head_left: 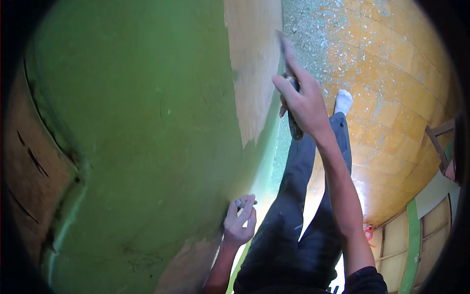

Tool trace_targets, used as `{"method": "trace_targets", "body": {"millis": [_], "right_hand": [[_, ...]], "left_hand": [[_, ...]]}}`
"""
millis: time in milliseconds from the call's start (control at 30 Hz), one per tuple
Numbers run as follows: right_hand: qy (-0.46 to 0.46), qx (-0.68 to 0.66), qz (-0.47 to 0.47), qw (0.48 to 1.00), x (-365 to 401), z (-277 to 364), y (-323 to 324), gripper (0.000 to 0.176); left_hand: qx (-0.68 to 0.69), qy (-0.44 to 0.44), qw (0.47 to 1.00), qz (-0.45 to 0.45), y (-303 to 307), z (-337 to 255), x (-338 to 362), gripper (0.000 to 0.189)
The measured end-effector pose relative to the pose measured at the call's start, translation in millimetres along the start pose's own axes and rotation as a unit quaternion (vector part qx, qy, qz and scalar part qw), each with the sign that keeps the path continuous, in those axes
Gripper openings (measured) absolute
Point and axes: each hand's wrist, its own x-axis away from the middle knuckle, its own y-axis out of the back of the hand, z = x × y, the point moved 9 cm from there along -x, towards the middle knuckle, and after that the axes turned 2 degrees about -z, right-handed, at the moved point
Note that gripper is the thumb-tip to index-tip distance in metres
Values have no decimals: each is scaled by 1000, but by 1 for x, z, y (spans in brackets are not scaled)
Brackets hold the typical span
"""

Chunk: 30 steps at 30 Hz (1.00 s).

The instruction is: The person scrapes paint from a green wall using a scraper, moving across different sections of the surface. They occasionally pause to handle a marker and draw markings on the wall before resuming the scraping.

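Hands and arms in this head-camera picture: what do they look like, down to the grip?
They are human. The left hand and right hand each form a fingered grip, without gloves. A black sleeve ends above the right elbow; no left sleeve shows. No cables or markings are visible.

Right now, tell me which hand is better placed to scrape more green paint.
Right, I'd say: the right hand grips the scraper beside the bare strip; the left hand is farther off.
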Motion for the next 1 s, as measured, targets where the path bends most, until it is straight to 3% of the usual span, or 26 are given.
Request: {"method": "trace_targets", "body": {"millis": [133,167,233,300,333,433,533,633,733,867,1000], "right_hand": [[-195,-187,3,963,74,-126,-2,82],[-265,-232,17,936,105,-155,-10,83],[-431,-336,79,833,172,-169,-41,85],[-411,-351,171,824,197,-143,-63,87],[-366,-333,190,848,190,-118,-63,84],[-188,-112,251,943,160,-81,-61,79],[17,3,171,985,167,-77,-66,77],[-11,48,190,980,179,-83,-69,78],[-25,93,176,980,144,-67,-61,81],[25,91,194,976,171,-76,-58,85],[-16,114,277,954,163,-80,-54,84]], "left_hand": [[18,12,1000,-17,1,-1,0,45],[20,12,1000,-20,0,-1,1,45],[14,-10,1000,-20,-2,2,4,43],[12,-28,999,-25,-2,5,8,42],[14,-38,999,-31,-2,6,10,42],[8,-64,997,-48,-3,11,15,41],[8,-78,995,-54,-2,10,18,41],[8,-81,995,-58,-2,9,16,41],[9,-83,995,-57,-1,8,18,41],[17,-97,993,-69,-1,7,16,42],[8,-90,993,-75,-4,10,17,42]]}}
